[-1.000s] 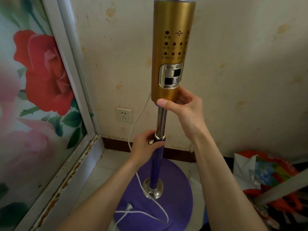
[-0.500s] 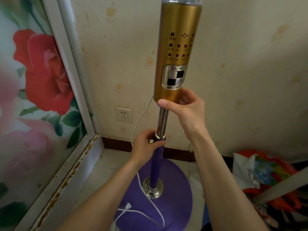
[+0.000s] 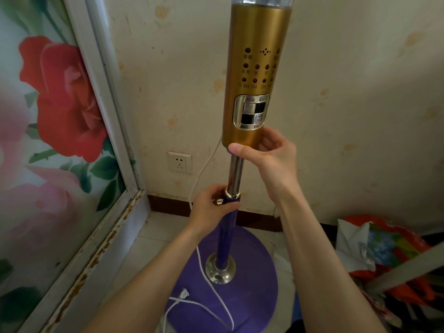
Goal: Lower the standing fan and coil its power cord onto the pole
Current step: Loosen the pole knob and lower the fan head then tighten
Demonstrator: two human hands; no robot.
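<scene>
The standing fan rises in front of me; its head is cut off above the frame. My right hand [image 3: 269, 159] grips the lower end of the gold control column [image 3: 254, 75]. Below it a short stretch of chrome inner tube [image 3: 236, 174] shows. My left hand [image 3: 211, 207] wraps the top of the purple pole [image 3: 225, 239] at the height collar [image 3: 232, 194], fingers on its small metal knob. The pole stands in a round purple base [image 3: 254, 267]. The white power cord [image 3: 217, 292] hangs down behind the pole and trails over the base, its plug [image 3: 184, 295] lying loose there.
A wall socket [image 3: 179, 162] sits low on the stained wall behind the fan. A white-framed panel with a rose picture [image 3: 60, 111] runs along the left. Crumpled colourful bags [image 3: 384, 251] and a grey bar [image 3: 408, 267] crowd the floor to the right.
The view has drifted slightly, so the fan sits a little right and lower. Both hands keep the same grips; the exposed chrome tube looks about the same length.
</scene>
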